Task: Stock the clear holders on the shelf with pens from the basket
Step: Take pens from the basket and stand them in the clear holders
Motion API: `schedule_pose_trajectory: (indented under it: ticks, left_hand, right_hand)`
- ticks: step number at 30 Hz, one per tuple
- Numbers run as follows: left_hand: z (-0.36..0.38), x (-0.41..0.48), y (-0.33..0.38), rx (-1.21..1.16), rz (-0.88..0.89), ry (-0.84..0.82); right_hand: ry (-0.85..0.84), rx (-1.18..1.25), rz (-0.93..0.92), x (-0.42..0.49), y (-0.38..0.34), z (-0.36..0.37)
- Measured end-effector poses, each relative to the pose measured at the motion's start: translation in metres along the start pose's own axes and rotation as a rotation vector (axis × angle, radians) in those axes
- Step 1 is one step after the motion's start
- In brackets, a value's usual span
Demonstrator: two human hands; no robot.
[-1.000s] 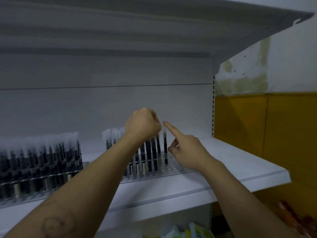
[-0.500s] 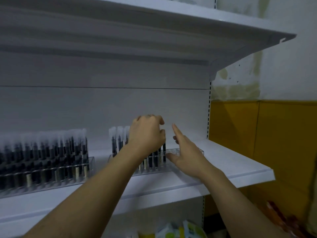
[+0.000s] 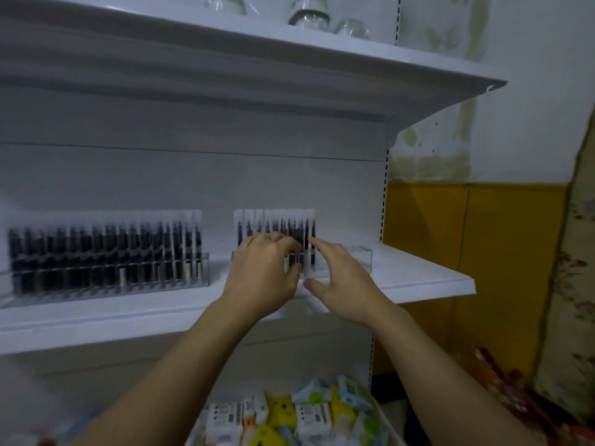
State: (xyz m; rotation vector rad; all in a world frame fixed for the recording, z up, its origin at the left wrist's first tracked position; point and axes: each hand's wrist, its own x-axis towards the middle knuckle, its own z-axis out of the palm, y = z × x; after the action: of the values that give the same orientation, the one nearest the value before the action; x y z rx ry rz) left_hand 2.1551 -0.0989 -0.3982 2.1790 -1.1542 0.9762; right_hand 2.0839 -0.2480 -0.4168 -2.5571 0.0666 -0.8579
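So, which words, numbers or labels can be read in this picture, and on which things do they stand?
No text is legible.
Labels on the packets below the shelf: dark print, too blurred to read.
Sleeves of the pens: no print can be made out.

Left arm: bare, we reach it up and forward from the bottom left.
Left hand [image 3: 264, 275]: back toward us, fingers curled down, thumb tucked under them, pinching a few pens [image 3: 295, 259].
Right arm: bare, we reach it up from the bottom right.
Right hand [image 3: 343, 278]: fingers spread and loose, thumb low, just beside our left hand.
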Motion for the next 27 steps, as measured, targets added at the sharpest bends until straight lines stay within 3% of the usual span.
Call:
schedule_pose_trajectory:
  ticks: [6, 14, 27]
  left_hand:
    - [-0.013, -0.066, -0.004, 0.007, -0.085, -0.062]
    - [-0.006, -0.149, -0.014, 0.072, -0.217, -0.273]
    - [0.104, -0.281, -0.069, 0.009, -0.518, -0.663]
  right_hand:
    - [-0.081, -0.023, -0.003, -0.050, -0.021, 0.023]
    - [-0.281, -0.015, 0.054, -0.109, -0.026, 0.076]
    - [-0.689, 0.048, 0.257, -0.171, 0.053, 0.240]
